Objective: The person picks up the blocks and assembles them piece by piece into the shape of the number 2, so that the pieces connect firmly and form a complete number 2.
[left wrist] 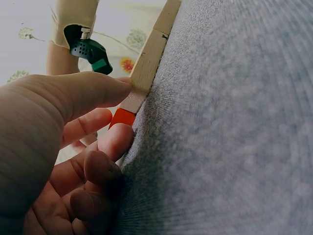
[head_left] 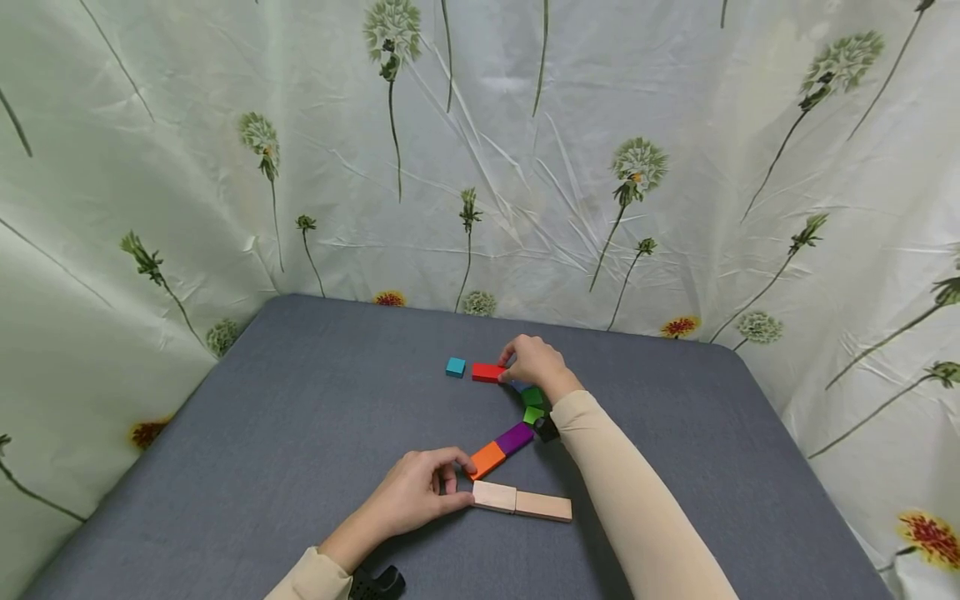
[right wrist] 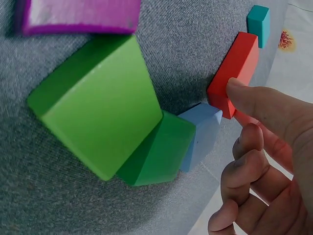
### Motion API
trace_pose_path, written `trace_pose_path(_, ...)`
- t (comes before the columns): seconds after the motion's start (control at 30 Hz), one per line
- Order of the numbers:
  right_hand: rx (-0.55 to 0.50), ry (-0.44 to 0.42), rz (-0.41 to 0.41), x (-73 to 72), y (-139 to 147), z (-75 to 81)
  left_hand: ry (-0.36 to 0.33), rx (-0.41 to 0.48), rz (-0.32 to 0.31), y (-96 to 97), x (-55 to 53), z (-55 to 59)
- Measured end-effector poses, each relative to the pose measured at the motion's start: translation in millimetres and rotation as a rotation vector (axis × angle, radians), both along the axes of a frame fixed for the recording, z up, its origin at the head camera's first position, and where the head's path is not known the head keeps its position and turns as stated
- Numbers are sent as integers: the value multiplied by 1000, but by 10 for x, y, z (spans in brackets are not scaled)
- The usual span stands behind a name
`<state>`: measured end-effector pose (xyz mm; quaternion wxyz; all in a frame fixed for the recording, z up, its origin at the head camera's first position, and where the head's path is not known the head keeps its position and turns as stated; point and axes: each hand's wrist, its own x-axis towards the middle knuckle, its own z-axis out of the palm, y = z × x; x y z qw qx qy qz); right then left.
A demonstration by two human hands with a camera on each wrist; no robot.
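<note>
In the head view my right hand (head_left: 536,364) pinches the near end of a red rectangular block (head_left: 487,372) between thumb and fingers. A light blue block (right wrist: 201,134) stands close by the red one in the right wrist view. My left hand (head_left: 420,490) rests low at the table, its thumb touching the end of a plain wooden block (head_left: 494,496). Its forefinger is at an orange block (head_left: 487,460); the other fingers bend loosely. A purple block (head_left: 515,438), a light green block (head_left: 533,415) and a dark green block (head_left: 532,396) continue the curved row.
Left of the red block sits a small teal block (head_left: 455,367). A second plain wooden block (head_left: 543,506) adjoins the first, towards the right. The grey cloth-covered table (head_left: 300,400) meets a flowered curtain (head_left: 525,167) at the back and sides.
</note>
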<state>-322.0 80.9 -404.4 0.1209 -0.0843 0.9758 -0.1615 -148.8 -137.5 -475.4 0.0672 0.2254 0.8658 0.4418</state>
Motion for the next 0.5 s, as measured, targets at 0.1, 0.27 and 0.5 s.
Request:
trace_pose_path(0.1, 1, -4, -2, -4, 12, 1, -1, 1, -1, -2, -3, -5)
trace_pose_path(0.27, -2, 4, -8, 1, 25, 9, -1, 1, -1, -6, -6, -15)
trace_pose_path(0.5, 3, 2, -11, -1, 42, 11, -4, 0, 1, -7, -8, -23)
